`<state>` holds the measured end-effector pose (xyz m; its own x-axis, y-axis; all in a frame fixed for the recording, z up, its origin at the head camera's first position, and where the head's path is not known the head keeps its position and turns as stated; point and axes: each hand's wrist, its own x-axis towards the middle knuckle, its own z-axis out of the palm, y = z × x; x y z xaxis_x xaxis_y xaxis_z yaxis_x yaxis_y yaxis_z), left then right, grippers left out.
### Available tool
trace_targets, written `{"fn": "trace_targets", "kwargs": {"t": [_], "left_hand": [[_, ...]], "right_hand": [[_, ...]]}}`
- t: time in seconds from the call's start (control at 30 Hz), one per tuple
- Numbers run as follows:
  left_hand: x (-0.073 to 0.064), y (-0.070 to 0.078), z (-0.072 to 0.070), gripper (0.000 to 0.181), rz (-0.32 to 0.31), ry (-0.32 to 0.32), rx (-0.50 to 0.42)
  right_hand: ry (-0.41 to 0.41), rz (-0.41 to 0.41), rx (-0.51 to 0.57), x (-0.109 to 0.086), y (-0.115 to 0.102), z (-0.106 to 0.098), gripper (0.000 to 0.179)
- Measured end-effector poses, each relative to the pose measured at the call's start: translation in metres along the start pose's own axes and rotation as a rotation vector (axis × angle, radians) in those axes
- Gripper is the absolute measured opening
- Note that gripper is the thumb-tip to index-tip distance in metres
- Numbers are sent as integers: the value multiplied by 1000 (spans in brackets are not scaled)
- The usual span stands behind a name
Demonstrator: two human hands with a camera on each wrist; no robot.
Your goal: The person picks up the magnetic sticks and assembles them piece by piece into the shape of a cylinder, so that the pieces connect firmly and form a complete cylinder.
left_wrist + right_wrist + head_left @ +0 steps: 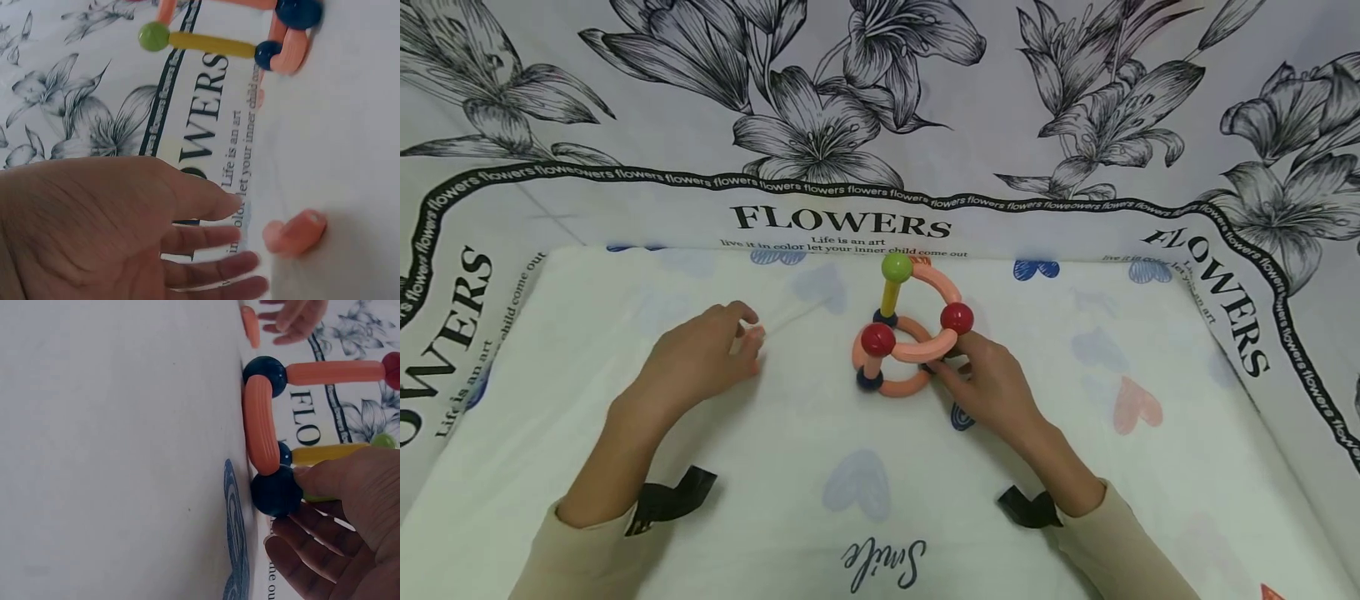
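Observation:
A magnetic ball-and-stick structure stands on the white cloth, with curved orange sticks point(905, 388) joining dark blue balls point(869, 380) at its base. Its upper ring carries two red balls point(877, 340) and a green ball point(897, 267), the latter on top of a yellow stick point(890, 298). At the near right corner my right hand point(992, 383) pinches a dark blue ball point(276, 491) between thumb and fingers. My left hand point(700, 354) is off to the structure's left, fingers loosely bent and holding nothing. Just beyond its fingertips lies a loose orange stick point(295, 232).
White cloth with printed hearts point(1137, 406) and the word Smile covers the work surface. Behind it, a flower-printed cloth point(820, 142) with black lettering spans the back and sides. Dark straps point(677, 493) show at both wrists by the beige sleeves.

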<state>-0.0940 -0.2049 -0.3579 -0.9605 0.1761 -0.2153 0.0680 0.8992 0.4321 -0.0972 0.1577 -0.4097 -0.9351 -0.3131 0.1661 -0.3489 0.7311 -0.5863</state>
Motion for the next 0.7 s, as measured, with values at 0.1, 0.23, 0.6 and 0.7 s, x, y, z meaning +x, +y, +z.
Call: {"fn": "trace_targets", "kwargs": {"t": [0.1,0.23,0.6,0.7], "left_hand": [[1,-9,-3,54,-66,-91,-38],[4,-14,-2,56,-103,-145,-74],[8,-21,-1,55,-153,-166,-138],[9,-22,0,54,-165,-163,-158]], "right_hand": [[-1,-9,6,-1,2,-1,30],[-8,-10,14,-1,4,-1,28],[-3,-7,4,-1,4,1,28],[-5,-8,5,-1,4,1,29]]}}
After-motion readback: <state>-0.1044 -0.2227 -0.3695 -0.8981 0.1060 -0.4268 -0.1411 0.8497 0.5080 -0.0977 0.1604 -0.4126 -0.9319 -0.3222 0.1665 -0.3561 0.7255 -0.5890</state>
